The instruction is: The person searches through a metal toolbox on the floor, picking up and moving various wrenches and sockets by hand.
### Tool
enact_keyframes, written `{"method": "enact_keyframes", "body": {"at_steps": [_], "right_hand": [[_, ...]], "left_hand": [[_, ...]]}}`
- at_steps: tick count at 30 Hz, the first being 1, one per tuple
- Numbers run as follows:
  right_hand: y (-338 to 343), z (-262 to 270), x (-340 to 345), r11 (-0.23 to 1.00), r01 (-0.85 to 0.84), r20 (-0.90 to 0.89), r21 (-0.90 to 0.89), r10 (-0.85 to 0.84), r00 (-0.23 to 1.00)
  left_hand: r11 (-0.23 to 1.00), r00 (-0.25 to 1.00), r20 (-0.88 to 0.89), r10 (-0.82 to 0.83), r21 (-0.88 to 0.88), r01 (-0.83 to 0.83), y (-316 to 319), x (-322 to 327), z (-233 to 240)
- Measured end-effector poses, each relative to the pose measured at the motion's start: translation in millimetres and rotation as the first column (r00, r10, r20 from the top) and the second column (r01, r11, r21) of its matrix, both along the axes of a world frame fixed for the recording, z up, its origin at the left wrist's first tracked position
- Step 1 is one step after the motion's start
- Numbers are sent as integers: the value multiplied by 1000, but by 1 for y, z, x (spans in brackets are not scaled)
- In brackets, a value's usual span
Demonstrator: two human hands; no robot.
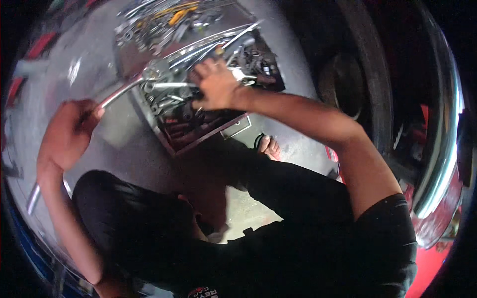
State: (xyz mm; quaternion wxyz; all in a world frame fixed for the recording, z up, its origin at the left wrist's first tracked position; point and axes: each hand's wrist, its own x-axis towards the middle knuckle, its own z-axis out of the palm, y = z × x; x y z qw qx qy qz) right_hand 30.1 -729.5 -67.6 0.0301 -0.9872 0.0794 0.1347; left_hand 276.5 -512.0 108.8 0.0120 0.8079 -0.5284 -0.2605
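My left hand grips a long metal bar handle, whose ratchet-like head reaches over the left edge of an open tool tray. The bar seems to run on behind my wrist to the lower left. Over the tray, my right hand is spread among loose tools, fingers apart and blurred; no held tool shows. Just left of its fingers lies a bright wrench-like tool. Sockets and dark fittings fill the tray's far right part, and a long thin rod slants across the top.
Beyond lies a second tray section heaped with wrenches and a yellow-handled tool. A dark tyre and a chrome bumper-like part stand at right. My sandalled foot rests on the concrete floor near the tray.
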Motion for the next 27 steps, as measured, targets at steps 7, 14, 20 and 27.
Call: {"method": "enact_keyframes", "body": {"at_steps": [7,14,20,27], "right_hand": [[18,-13,-26,962,-79,162,263,36,986],[44,-27,-72,919,-145,207,367,71,976],[-26,0,-11,992,-98,201,74,82,976],[-28,-32,19,998,-39,252,-49,50,966]], "left_hand": [[979,998,65,-10,-200,23,-14,-12,-6],[992,999,23,-36,-118,38,-51,-31,11],[977,993,79,-90,-185,104,-68,-39,-1],[978,989,-134,57,-189,-82,-67,-57,-3]]}}
